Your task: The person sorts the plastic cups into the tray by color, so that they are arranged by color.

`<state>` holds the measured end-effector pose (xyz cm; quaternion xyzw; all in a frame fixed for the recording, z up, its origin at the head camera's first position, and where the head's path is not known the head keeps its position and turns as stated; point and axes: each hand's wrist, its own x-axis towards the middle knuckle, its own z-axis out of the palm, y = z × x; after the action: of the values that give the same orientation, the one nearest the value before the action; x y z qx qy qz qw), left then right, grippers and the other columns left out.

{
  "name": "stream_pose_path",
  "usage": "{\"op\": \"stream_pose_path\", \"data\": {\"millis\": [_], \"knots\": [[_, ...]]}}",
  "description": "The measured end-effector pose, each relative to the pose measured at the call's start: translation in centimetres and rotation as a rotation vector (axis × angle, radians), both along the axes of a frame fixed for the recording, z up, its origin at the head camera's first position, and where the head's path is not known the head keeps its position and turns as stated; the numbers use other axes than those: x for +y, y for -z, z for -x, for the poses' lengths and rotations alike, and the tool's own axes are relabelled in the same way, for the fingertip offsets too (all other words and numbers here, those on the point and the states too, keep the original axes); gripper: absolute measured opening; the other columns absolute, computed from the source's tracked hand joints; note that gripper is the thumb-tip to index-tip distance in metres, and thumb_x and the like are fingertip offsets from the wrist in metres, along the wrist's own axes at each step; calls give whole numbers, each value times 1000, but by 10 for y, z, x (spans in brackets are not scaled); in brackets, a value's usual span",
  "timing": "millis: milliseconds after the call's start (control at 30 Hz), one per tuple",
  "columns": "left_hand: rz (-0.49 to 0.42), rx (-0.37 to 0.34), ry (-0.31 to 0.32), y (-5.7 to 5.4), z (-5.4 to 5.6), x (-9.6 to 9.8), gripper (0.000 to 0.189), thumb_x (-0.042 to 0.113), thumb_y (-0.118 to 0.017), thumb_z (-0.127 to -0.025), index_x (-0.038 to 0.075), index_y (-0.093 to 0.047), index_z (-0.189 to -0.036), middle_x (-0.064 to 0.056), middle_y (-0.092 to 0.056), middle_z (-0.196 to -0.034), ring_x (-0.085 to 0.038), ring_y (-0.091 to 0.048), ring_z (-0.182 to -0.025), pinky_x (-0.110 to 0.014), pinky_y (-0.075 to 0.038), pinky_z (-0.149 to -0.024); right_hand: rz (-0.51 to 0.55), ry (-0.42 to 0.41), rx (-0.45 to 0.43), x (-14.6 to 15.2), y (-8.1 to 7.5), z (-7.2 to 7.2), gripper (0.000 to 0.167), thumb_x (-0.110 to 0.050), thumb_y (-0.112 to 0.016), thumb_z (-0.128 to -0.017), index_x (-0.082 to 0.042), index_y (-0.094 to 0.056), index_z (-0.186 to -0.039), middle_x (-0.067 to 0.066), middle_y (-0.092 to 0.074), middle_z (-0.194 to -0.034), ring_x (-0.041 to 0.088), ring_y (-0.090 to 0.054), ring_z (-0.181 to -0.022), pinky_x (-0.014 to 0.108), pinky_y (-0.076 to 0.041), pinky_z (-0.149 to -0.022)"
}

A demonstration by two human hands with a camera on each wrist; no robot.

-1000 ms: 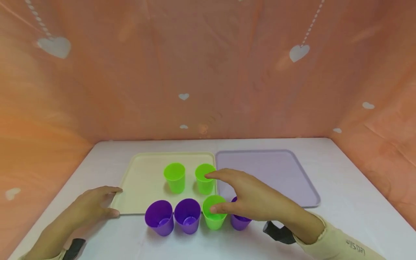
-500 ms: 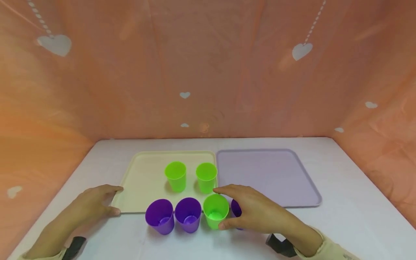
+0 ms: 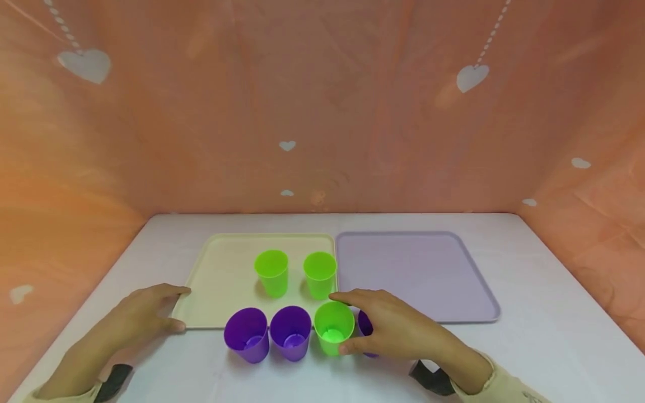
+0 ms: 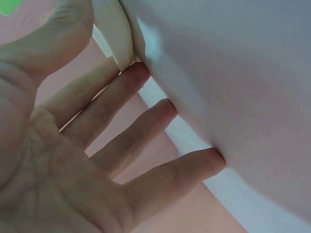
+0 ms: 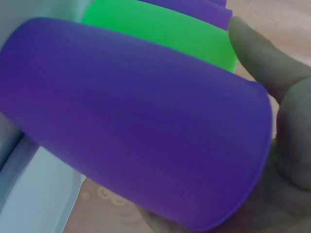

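Note:
A front row of cups stands on the white table: two purple cups, the left one [image 3: 247, 336] and its neighbour [image 3: 291, 333], then a green cup [image 3: 333, 330], then a purple cup [image 5: 136, 121] partly hidden by my right hand [image 3: 390, 324]. That hand reaches over the purple cup and holds the green one, thumb at its near side and forefinger behind its rim. Two more green cups [image 3: 272, 274] [image 3: 319, 275] stand on the cream tray [image 3: 227, 252]. My left hand [image 3: 138, 313] rests at that tray's left edge, fingers [image 4: 160, 187] extended, fingertips touching the white surface.
A lilac tray [image 3: 403, 268] lies to the right, side by side with the cream one. Orange cloth [image 3: 322, 112] with white hearts walls the table at the back and sides. Dark straps circle both wrists.
My right hand has come down and toward me, from above the cups to around the front green cup. In the last half second it barely moves. The left hand stays put.

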<state>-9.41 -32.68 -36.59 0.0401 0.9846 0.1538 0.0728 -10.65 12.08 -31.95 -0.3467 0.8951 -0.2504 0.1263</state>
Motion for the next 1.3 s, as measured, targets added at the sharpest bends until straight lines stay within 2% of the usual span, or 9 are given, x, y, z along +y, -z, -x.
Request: {"op": "stream_pose_path", "data": {"millis": [267, 433, 700, 900, 1067, 1300], "knots": [[2, -41, -20, 0, 3, 1, 78, 46, -85, -69, 4, -61, -132, -32, -55, -135, -60, -45, -124, -74, -39, -96, 29, 0, 1, -1, 5, 2, 75, -57, -76, -79, -21, -55, -141, -8, -64, -135, 15, -60, -122, 47, -48, -108], [5, -37, -26, 1, 4, 0, 79, 46, -85, -69, 5, -62, -132, -32, -56, -135, -60, -46, -124, -74, -40, -95, 44, -12, 19, -3, 4, 5, 73, -55, -77, -79, -20, -57, -140, -9, -65, -132, 11, -61, -115, 45, -50, -105], [26, -42, -35, 0, 4, 1, 78, 45, -86, -68, 7, -63, -131, -33, -54, -136, -61, -45, -124, -74, -40, -95, 59, 30, -21, -5, 1, 5, 72, -54, -80, -76, -20, -59, -136, -9, -67, -127, 16, -64, -116, 46, -51, -103], [15, -13, -20, 1, 5, 4, 79, 46, -86, -67, 6, -63, -131, -32, -56, -134, -61, -46, -123, -74, -40, -95, 64, -1, -5, -3, -14, 10, 72, -58, -77, -78, -22, -57, -137, -8, -68, -126, 14, -65, -117, 41, -53, -101], [2, 18, -7, 2, 7, 7, 77, 42, -86, -68, 4, -63, -131, -32, -58, -132, -60, -48, -123, -73, -41, -96, 42, -4, 50, -2, -33, 15, 69, -56, -78, -78, -22, -58, -135, -10, -69, -119, 12, -66, -109, 36, -56, -94], [5, -6, -27, 0, 7, 9, 77, 41, -87, -68, 4, -62, -131, -33, -57, -132, -60, -47, -123, -73, -40, -97, 22, 19, 67, -4, -54, 24, 70, -53, -81, -76, -24, -57, -136, -11, -68, -120, 13, -65, -109, 39, -55, -95]]}}
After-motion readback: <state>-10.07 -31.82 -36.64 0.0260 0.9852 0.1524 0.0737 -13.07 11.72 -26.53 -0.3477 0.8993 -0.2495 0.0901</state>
